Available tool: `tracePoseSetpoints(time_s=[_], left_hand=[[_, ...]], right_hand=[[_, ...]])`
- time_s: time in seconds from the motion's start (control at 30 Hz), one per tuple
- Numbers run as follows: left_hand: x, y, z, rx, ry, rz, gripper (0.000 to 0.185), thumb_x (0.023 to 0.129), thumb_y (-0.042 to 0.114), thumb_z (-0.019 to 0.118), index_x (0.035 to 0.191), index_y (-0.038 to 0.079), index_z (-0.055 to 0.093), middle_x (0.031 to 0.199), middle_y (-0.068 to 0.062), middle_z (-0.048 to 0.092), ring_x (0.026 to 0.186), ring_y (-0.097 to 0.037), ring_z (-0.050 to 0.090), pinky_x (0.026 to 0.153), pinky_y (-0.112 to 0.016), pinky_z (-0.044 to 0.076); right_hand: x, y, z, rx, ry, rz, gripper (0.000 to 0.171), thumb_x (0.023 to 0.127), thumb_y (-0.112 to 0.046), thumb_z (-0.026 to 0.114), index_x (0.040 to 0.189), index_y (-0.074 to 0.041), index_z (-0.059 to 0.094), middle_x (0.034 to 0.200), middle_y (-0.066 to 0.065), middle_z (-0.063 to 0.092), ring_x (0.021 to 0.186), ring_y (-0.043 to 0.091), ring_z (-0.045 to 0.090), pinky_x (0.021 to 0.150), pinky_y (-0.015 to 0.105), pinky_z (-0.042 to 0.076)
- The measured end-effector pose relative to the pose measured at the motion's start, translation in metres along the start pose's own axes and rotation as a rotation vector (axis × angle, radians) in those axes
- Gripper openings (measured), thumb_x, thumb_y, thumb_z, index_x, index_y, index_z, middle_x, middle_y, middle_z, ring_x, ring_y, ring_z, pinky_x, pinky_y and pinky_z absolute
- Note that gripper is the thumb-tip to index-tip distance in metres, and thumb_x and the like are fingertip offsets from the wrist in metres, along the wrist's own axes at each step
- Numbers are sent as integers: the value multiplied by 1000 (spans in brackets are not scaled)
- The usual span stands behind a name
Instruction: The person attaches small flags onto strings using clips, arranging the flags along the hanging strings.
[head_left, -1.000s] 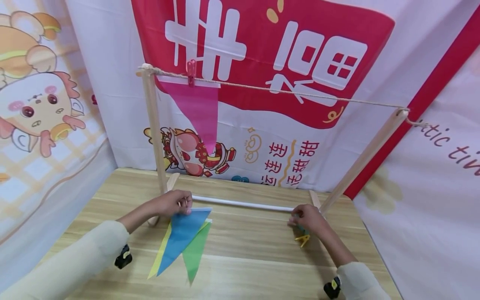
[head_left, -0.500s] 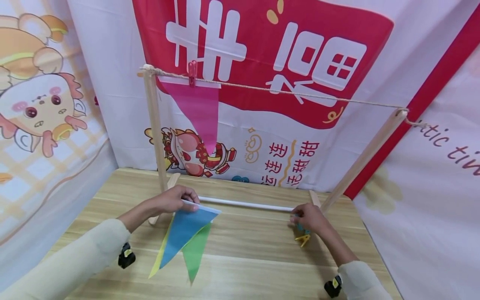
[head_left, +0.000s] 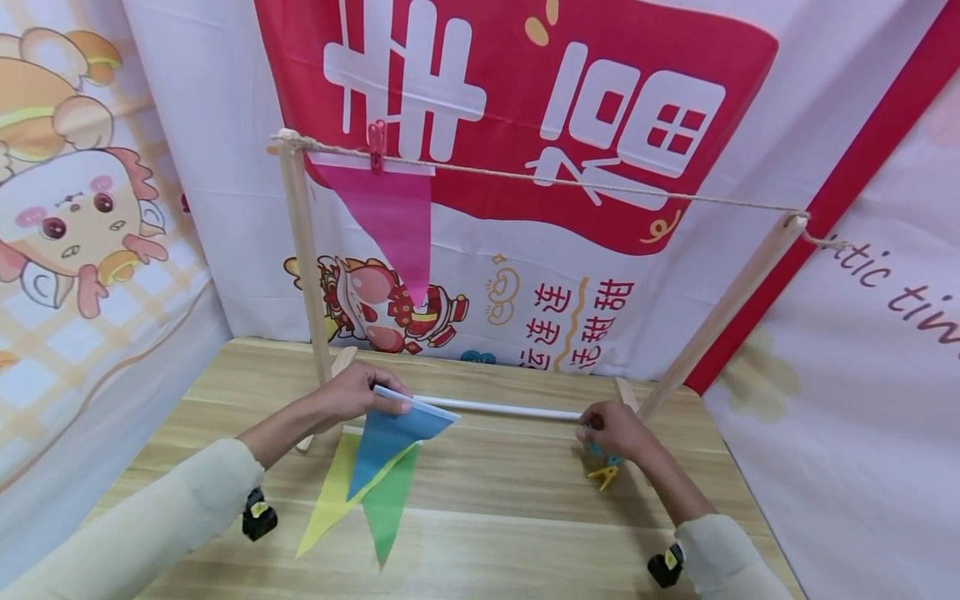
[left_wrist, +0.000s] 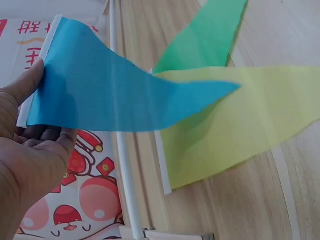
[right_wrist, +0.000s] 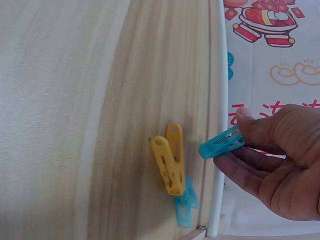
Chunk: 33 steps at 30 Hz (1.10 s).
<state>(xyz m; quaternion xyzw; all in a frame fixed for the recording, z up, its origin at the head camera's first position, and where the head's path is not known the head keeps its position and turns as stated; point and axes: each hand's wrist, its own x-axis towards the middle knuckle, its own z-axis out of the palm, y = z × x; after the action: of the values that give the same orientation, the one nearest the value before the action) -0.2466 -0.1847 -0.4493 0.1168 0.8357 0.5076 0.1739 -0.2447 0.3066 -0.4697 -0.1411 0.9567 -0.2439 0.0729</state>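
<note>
Lifting off the yellow flag [head_left: 330,500] and green flag [head_left: 386,508], the blue flag [head_left: 397,433] now hangs pinched by its white edge in the left hand [head_left: 348,396]; the right hand [head_left: 615,429] now pinches a blue clothespin [right_wrist: 221,143] above the table [head_left: 525,542], so pegging looks close.

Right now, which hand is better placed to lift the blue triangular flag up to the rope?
Left. The left hand already pinches the blue triangular flag by its white edge; the right hand holds a teal plastic clothespin.
</note>
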Motion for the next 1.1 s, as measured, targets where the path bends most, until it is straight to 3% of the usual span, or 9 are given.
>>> tracePoseSetpoints(time_s=[0.33,0.57,0.7,0.93,1.1], left_hand=[[-2,16,4,-16,50,18,35,99,40,90,121,13,88,128,-9,83,122,-27,72,106,-46,63],[0,25,6,-20,128,62,35,96,42,92,117,14,90,118,-6,86,110,-22,75,95,-33,63],[2,34,6,-28,156,111,32,97,39,92,118,15,90,120,-6,86,113,-22,74,93,-31,61],[2,50,4,-11,200,169,31,101,38,88,121,14,89,124,-11,75,116,-28,66,96,-38,60],[2,60,2,-28,191,215,29,103,33,86,124,13,88,125,-14,74,116,-30,64,94,-37,59]], right_hand=[[6,-7,-15,-39,-24,-70,18,100,-14,86,108,1,82,97,9,83,91,19,76,86,44,65],[14,-14,-30,-34,-6,-118,25,102,-16,84,114,6,81,97,12,84,90,19,76,85,44,66],[19,-21,-38,-38,39,-152,24,102,-14,83,113,8,82,97,14,83,88,19,76,84,43,66],[25,-36,-54,-23,79,-92,23,103,-16,83,116,3,83,99,13,83,87,20,73,82,41,63],[29,-45,-61,-22,97,-84,23,105,-17,82,118,1,82,100,12,82,85,18,70,79,37,60]])
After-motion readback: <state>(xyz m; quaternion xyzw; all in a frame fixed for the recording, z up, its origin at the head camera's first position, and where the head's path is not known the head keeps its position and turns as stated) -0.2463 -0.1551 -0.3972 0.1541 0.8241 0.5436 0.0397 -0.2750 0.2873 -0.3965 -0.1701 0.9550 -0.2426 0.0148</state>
